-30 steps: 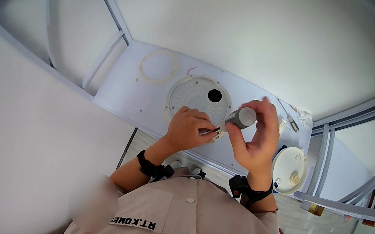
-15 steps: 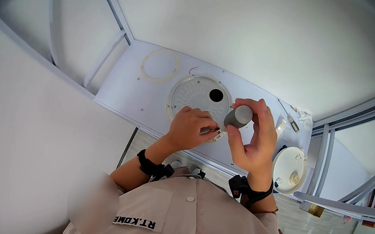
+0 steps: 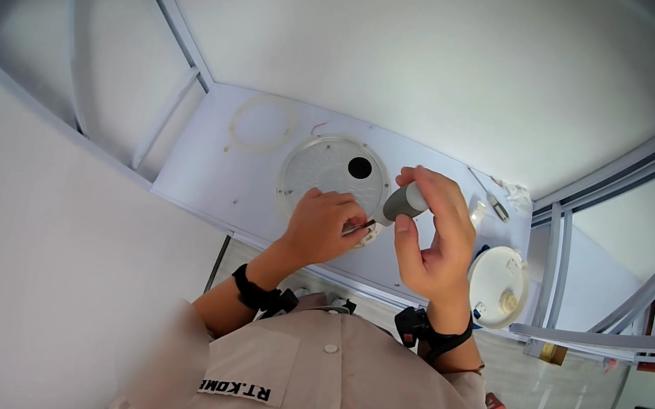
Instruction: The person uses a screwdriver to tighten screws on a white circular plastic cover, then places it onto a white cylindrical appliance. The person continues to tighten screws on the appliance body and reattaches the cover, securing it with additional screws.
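My right hand (image 3: 438, 246) is wrapped round the grey handle of a screwdriver (image 3: 404, 207). The tool is tilted, its dark shaft running down and left to the fingertips of my left hand (image 3: 322, 225). Those left fingers are pinched together; whatever sits between them is too small to make out. Under both hands lies a round, pale, translucent disc (image 3: 323, 170) with a rim and a black round spot (image 3: 360, 167). A small white fitting (image 3: 369, 236) shows at its near right edge, beside the screwdriver's tip and partly covered by my left fingers.
On the white table (image 3: 204, 157) a thin cream ring (image 3: 233, 135) lies far left, near a short red wire (image 3: 318, 128). At the right are a second screwdriver (image 3: 500, 210), crumpled white material (image 3: 516, 190) and a white round housing (image 3: 498, 278). Metal frame posts (image 3: 554, 253) stand beyond.
The screwdriver's handle has tipped over, so its side and shaft now show, and it has come down toward my left fingertips. The whole view has shifted slightly.
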{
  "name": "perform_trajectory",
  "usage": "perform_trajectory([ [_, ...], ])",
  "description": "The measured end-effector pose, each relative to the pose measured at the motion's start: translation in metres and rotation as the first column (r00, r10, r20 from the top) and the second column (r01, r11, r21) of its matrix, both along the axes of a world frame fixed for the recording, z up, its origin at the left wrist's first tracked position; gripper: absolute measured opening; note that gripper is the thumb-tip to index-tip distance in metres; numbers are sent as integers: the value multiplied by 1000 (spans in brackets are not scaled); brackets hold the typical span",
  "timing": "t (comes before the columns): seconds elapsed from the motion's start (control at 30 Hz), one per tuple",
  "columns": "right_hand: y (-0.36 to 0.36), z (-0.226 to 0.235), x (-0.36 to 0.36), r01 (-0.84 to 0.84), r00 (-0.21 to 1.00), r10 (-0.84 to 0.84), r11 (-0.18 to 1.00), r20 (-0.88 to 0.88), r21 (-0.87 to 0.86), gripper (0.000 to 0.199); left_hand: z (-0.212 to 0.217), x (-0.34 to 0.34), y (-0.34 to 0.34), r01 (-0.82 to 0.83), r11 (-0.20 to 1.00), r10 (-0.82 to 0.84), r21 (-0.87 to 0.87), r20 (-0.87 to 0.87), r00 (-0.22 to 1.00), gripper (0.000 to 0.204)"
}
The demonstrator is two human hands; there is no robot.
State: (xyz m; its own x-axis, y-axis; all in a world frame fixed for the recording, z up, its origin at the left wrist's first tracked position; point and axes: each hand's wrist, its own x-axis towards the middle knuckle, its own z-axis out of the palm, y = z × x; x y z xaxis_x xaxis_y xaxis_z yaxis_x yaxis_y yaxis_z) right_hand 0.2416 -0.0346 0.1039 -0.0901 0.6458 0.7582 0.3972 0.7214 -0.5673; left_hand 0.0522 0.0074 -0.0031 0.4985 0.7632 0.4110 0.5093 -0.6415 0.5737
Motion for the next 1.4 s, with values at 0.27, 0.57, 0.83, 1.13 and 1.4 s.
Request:
perform_trajectory([
  [0.27, -5, 4, 2, 209, 978, -203, 965, 54, -156, 66, 2, 1, 5, 38, 999, -38, 13, -43, 998, 20],
  [0.57, -2, -10, 3, 7, 992, -30, 983, -119, -186, 70, 7, 2, 9, 58, 998, -59, -11, -22, 998, 24],
  [0.83, 0, 9, 0, 65, 993, -54, 992, 102, -104, 71, -3, 1, 13, 89, 994, -90, -58, -14, 996, 21],
  [1.13, 4, -15, 4, 38, 997, -27, 987, 74, -155, 92, -1, 0, 15, 103, 994, -104, -40, -35, 994, 24],
  [1.4, 2, -12, 5, -92, 994, 82, 984, -72, -151, 84, 9, -2, 15, 102, 995, -103, 19, 27, 994, 27],
])
